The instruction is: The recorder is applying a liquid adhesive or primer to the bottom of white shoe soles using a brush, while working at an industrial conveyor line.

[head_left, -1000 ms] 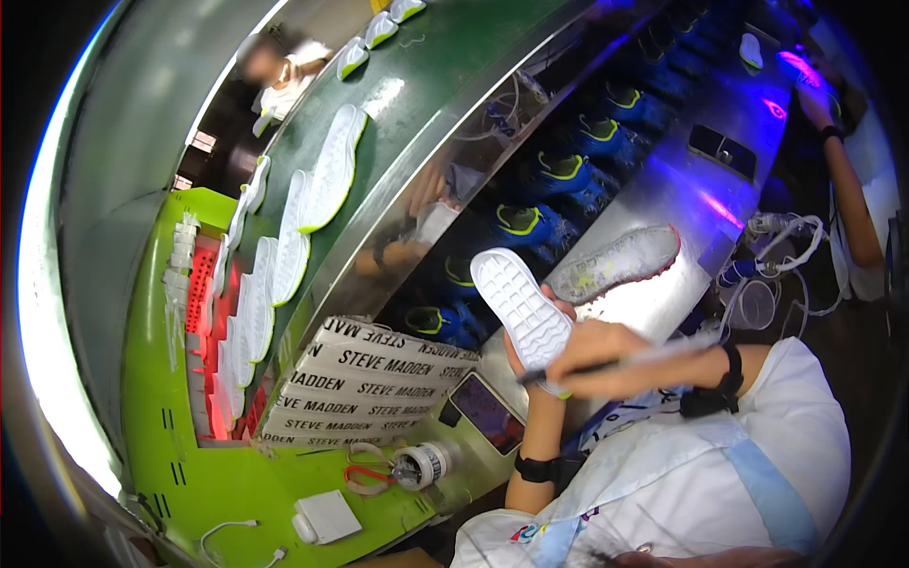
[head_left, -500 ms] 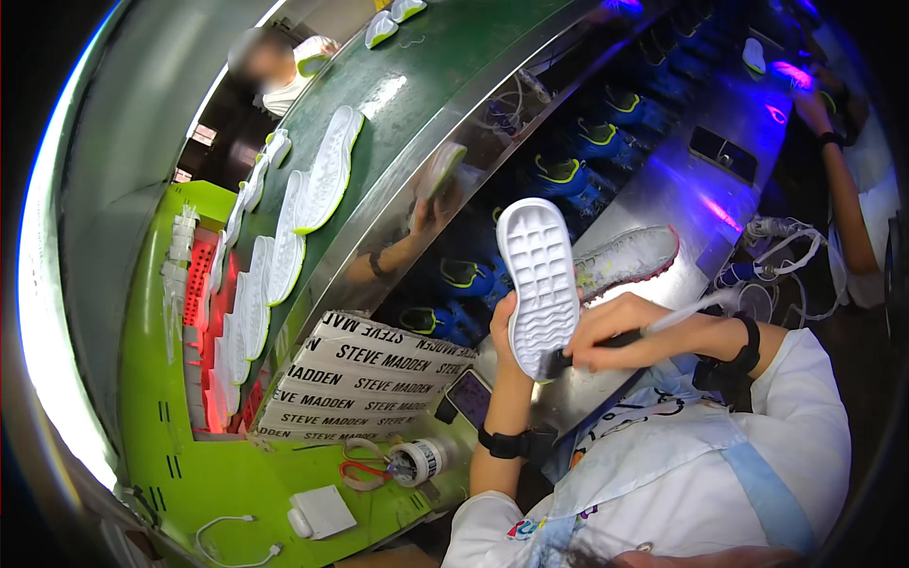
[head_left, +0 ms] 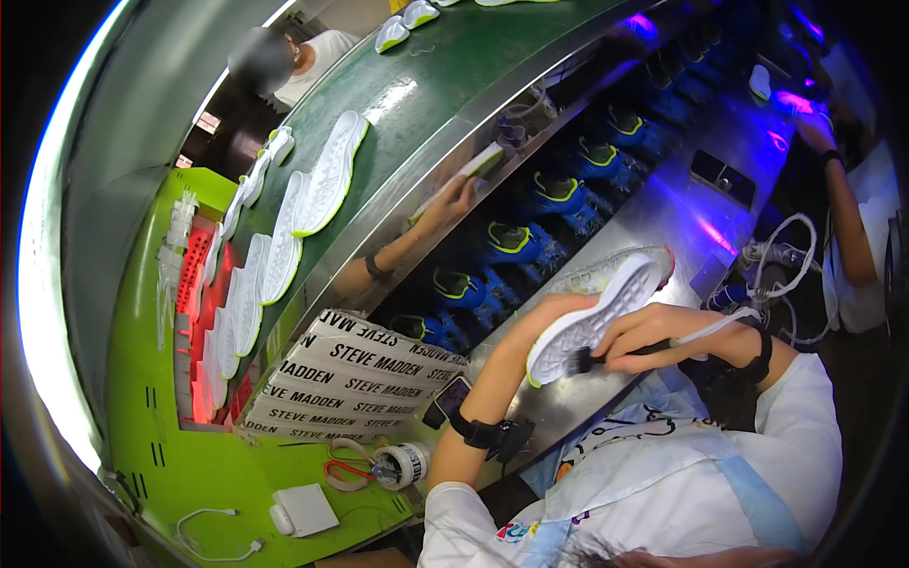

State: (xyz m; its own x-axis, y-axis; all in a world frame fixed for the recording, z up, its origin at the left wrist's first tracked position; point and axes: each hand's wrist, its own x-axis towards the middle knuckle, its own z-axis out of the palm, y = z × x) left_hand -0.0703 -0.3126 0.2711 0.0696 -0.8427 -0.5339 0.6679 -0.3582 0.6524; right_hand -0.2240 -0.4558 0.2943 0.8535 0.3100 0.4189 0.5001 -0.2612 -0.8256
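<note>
My left hand [head_left: 561, 310] is closed around the side of a white shoe sole [head_left: 614, 308] with a yellow-green lower rim. The sole is tilted, its toe pointing up and to the right. In my right hand [head_left: 646, 333] is a brush [head_left: 579, 361] with a dark head, held at the sole's near edge. A pale tube or handle [head_left: 720, 327] trails back from that hand along the wrist. Partly hidden behind the sole, a greyish shoe-shaped piece [head_left: 592, 273] with a red rim lies on the metal bench [head_left: 653, 208].
Several white soles [head_left: 331, 170] lie on the green conveyor [head_left: 417, 104]. Blue shoe uppers [head_left: 511, 241] stand in a row beneath the metal ledge. A printed white box [head_left: 350, 379], a tape roll [head_left: 402, 464] and a phone [head_left: 450, 398] lie nearby. Another person's arm [head_left: 847, 208] is at right.
The sole has turned from upright with its gridded face showing to tilted rightward and lower. Both hands have shifted slightly right. The person at the upper left has leaned to a different position.
</note>
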